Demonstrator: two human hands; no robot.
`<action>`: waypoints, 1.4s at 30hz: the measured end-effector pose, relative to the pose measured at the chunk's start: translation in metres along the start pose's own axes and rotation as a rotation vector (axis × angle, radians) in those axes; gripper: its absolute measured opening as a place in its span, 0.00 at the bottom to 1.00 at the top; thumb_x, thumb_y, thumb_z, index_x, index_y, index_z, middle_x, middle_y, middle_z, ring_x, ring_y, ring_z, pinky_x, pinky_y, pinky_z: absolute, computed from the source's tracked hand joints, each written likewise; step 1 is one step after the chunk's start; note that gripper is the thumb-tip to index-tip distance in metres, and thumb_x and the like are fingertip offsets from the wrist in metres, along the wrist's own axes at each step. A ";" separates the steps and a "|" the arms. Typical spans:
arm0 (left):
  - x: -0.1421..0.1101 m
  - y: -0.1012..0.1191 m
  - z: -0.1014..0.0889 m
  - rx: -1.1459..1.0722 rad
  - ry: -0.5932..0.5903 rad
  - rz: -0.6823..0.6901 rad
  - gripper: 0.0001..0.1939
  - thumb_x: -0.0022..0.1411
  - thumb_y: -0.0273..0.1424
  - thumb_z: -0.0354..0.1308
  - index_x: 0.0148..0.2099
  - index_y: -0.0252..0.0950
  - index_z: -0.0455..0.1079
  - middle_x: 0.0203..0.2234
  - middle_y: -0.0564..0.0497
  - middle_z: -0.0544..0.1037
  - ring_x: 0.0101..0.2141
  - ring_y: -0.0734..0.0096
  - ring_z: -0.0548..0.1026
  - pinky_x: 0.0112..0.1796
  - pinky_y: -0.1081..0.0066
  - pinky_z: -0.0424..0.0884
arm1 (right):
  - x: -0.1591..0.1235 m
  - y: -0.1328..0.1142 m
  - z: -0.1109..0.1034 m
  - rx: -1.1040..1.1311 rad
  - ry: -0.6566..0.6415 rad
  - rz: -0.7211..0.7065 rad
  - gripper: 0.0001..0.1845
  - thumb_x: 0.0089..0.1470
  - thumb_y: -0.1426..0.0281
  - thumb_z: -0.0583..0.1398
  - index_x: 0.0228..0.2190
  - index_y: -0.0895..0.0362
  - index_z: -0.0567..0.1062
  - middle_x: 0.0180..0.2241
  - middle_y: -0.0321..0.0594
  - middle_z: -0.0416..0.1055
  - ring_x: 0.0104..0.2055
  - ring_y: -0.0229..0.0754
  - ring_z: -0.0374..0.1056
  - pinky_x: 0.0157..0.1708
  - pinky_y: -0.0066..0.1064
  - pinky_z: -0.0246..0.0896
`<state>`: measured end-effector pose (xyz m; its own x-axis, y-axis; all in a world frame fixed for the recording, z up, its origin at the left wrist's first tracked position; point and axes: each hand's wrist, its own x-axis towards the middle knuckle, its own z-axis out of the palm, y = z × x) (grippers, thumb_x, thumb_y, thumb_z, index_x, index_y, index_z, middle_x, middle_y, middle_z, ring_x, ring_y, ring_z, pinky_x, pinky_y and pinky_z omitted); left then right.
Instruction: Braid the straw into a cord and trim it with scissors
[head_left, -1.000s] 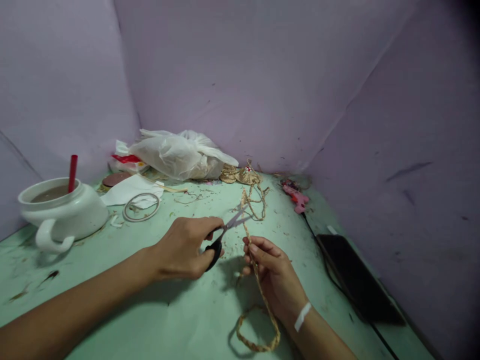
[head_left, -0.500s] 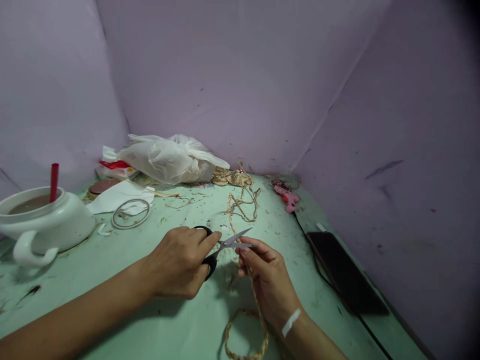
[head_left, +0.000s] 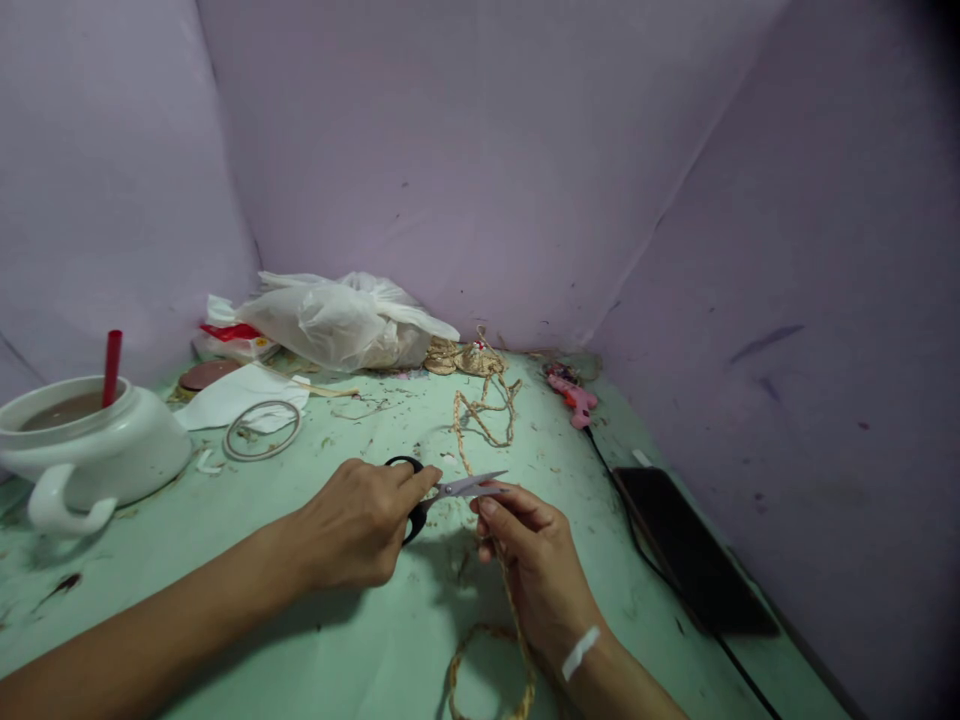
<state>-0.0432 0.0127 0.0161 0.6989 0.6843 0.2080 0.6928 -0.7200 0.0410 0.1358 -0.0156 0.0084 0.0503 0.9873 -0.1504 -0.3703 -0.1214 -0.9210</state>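
Note:
My left hand (head_left: 360,525) is closed on a pair of scissors (head_left: 454,488) with black handles, its blades partly apart and pointing right. Between the blades and my right fingers runs a braided straw cord (head_left: 512,590). My right hand (head_left: 536,555) pinches that cord just beside the blade tips; a strip of white tape is on the wrist. Below, the cord curls into a loop near the front edge of view. Beyond the blades it zigzags back toward small woven straw pieces (head_left: 480,358). Whether the blades touch the cord cannot be made out.
A white pot-shaped mug (head_left: 142,450) with brown liquid and a red straw stands left. Behind are a metal ring (head_left: 229,440), white paper (head_left: 217,402) and a plastic bag (head_left: 337,325). A pink glue gun (head_left: 577,400) and a dark phone (head_left: 690,545) lie right, with a black cable.
The scissor blades have closed partway, and the handles have come nearer each other. My right hand keeps its pinch on the cord, almost unmoved.

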 end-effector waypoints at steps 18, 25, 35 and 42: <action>0.021 -0.005 -0.002 -1.498 0.266 -0.849 0.22 0.42 0.30 0.61 0.42 0.31 0.62 0.22 0.49 0.75 0.18 0.76 0.69 0.15 0.80 0.53 | -0.001 0.011 0.001 0.055 -0.047 0.129 0.12 0.32 0.69 0.67 0.25 0.59 0.76 0.22 0.35 0.69 0.20 0.31 0.60 0.15 0.21 0.58; 0.019 0.010 -0.001 -1.592 0.299 -0.814 0.21 0.39 0.25 0.61 0.40 0.31 0.62 0.14 0.57 0.68 0.16 0.79 0.66 0.16 0.80 0.54 | -0.008 0.022 0.005 -0.209 -0.180 0.101 0.11 0.35 0.66 0.66 0.23 0.60 0.75 0.16 0.33 0.66 0.19 0.32 0.59 0.19 0.25 0.59; 0.019 0.039 -0.007 -1.574 0.273 -0.688 0.16 0.36 0.24 0.60 0.33 0.31 0.65 0.19 0.56 0.68 0.21 0.79 0.65 0.23 0.78 0.61 | -0.006 0.012 0.004 0.059 -0.269 0.219 0.14 0.36 0.68 0.66 0.27 0.60 0.70 0.20 0.33 0.67 0.21 0.30 0.61 0.24 0.25 0.61; 0.016 0.037 0.000 -1.365 0.270 -0.558 0.13 0.44 0.28 0.57 0.36 0.31 0.63 0.22 0.55 0.68 0.24 0.79 0.65 0.27 0.78 0.63 | -0.003 0.012 0.001 0.070 -0.240 0.338 0.17 0.29 0.72 0.68 0.26 0.60 0.70 0.17 0.30 0.65 0.18 0.31 0.62 0.18 0.22 0.61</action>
<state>-0.0064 -0.0032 0.0205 0.2491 0.9682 0.0216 0.0514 -0.0354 0.9980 0.1297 -0.0198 -0.0021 -0.2990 0.8900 -0.3442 -0.3911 -0.4433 -0.8066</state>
